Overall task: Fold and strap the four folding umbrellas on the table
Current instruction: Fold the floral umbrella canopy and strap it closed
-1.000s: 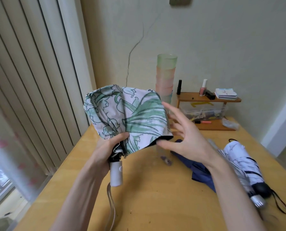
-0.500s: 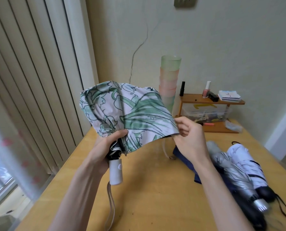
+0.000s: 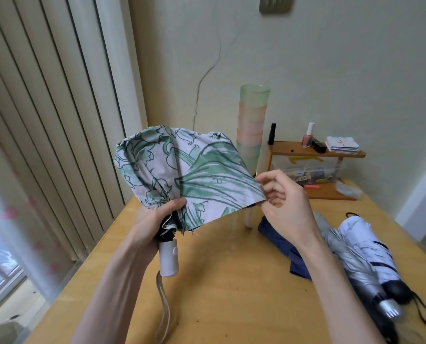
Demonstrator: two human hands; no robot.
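You had the floral umbrella (image 3: 182, 170) up in the air over the near left part of the table (image 3: 231, 281), canopy loose and puffed. Your left hand (image 3: 157, 219) was wrapped round the gathered cloth just above the white handle (image 3: 168, 256), with the wrist loop (image 3: 163, 306) dangling below. Your right hand (image 3: 286, 202) pinched the canopy's edge between thumb and fingertips, drawing one panel out flat.

That looked like the pleating step. To do it well, you wanted each panel pulled taut at the hem and laid the same way round the shaft, with the left grip firm so that finished folds did not spring loose. The closing strap was not visible, so it needed finding before you wrapped.

The count was four umbrellas: one in hand and three lying close together on the table's right side, the navy umbrella (image 3: 279, 234), the silver umbrella (image 3: 348, 256) and the white umbrella (image 3: 363, 242). None of them looked strapped yet. Both hands were busy on the one umbrella.
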